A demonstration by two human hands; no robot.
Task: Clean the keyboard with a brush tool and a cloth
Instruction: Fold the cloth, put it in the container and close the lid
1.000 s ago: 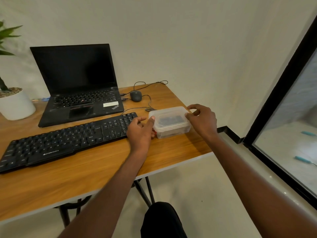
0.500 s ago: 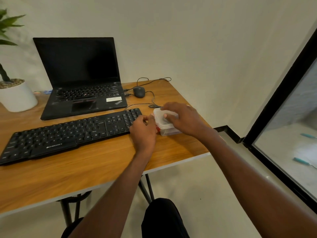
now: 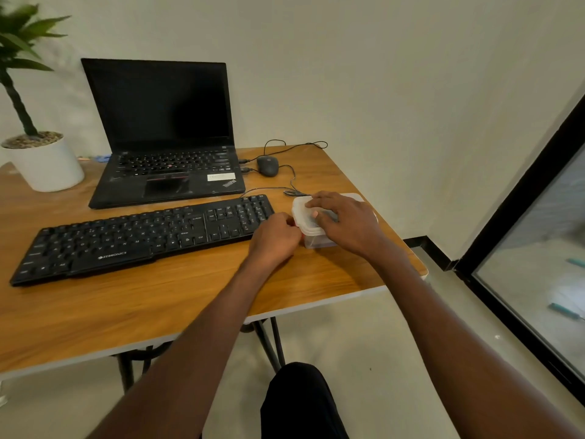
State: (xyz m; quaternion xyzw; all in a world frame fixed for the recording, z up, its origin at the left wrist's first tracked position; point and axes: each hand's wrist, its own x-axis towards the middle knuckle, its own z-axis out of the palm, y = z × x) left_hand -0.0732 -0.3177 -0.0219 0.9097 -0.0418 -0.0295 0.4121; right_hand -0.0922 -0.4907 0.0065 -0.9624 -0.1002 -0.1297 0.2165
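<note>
A long black keyboard lies across the wooden table, in front of a laptop. Just right of it stands a small clear plastic box with a lid; something dark shows inside it. My left hand has its fingers curled against the box's left edge and pinches the lid's rim there. My right hand lies on top of the lid with its fingers spread and pressing down. No brush or cloth can be made out.
An open black laptop stands behind the keyboard. A dark mouse with its cable lies at the back right. A potted plant in a white pot is at the far left. The table's right edge is close to the box.
My right hand came off the box's right side and now lies on top of the lid. My left hand closed onto the lid's left edge. The box stayed in place.
</note>
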